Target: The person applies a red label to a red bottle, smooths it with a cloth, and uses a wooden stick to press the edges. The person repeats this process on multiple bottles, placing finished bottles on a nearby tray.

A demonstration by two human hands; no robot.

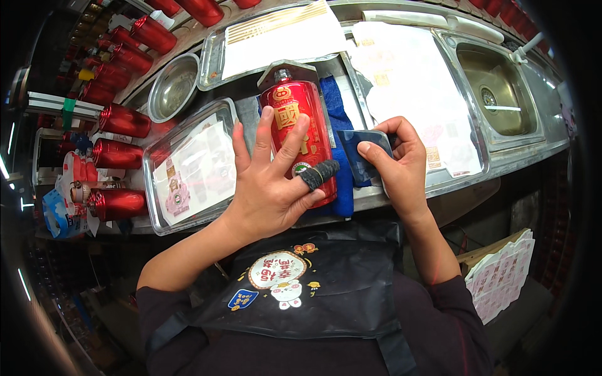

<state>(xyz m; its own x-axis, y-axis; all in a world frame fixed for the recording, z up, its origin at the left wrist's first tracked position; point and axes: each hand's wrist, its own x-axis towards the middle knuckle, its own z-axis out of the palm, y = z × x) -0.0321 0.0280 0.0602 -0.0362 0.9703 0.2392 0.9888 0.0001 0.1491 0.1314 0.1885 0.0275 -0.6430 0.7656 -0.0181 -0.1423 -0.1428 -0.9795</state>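
A glossy red bottle point(317, 136) with gold decals lies on its back in the middle, its neck pointing away from me. My left hand point(263, 192) is spread over the bottle's left side and lower front, fingers apart; whether the fingertips press on it I cannot tell. Dark wrapping point(320, 175) covers one finger of that hand. Between the thumb and fingers of my right hand point(400, 162) is a thin dark-blue flat scraper point(356, 157), just right of the bottle. A blue cloth point(343, 122) lies beneath and beside the bottle, with a metal holder point(304, 71) around its neck end.
On the left, a metal tray point(151, 188) holds decal sheets point(197, 171) near a steel bowl point(174, 89) and several red bottles point(124, 120). White sheets point(282, 42) cover the back tray; more decal sheets point(409, 80) lie right, before a sink point(498, 89). A decal stack point(501, 277) sits lower right.
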